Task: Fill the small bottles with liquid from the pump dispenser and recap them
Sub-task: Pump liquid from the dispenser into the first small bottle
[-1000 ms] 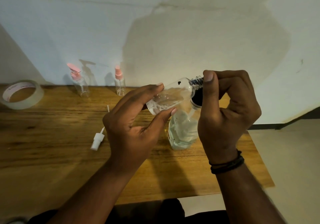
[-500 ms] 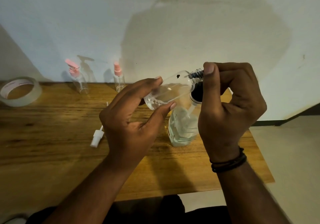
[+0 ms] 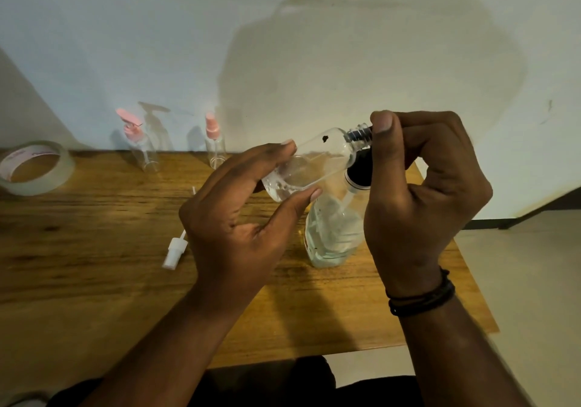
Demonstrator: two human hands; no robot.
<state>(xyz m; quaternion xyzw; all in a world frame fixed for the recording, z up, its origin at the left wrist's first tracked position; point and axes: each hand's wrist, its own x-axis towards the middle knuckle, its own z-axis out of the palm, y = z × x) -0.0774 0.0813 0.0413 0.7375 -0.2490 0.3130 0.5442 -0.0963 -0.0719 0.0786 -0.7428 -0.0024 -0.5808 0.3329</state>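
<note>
My left hand [image 3: 239,218] holds a small clear bottle [image 3: 317,164] between thumb and fingertips, tilted with its threaded neck up to the right; a little liquid lies in it. My right hand [image 3: 421,193] is curled round the black head of the pump dispenser [image 3: 333,234], thumb pressed at the small bottle's neck. The dispenser is a clear bottle with liquid, standing on the wooden table [image 3: 94,249]. A white spray cap [image 3: 174,251] lies loose on the table left of my left hand.
Two small clear bottles with pink tops stand at the back by the wall, a pump one [image 3: 140,142] and a spray one [image 3: 215,146]. A roll of clear tape [image 3: 34,168] lies at the far left. The table's right edge ends just past my right wrist.
Both hands with the small bottle and dispenser head stay together; the view has shifted slightly, and the small bottle's tilt is nearly the same.
</note>
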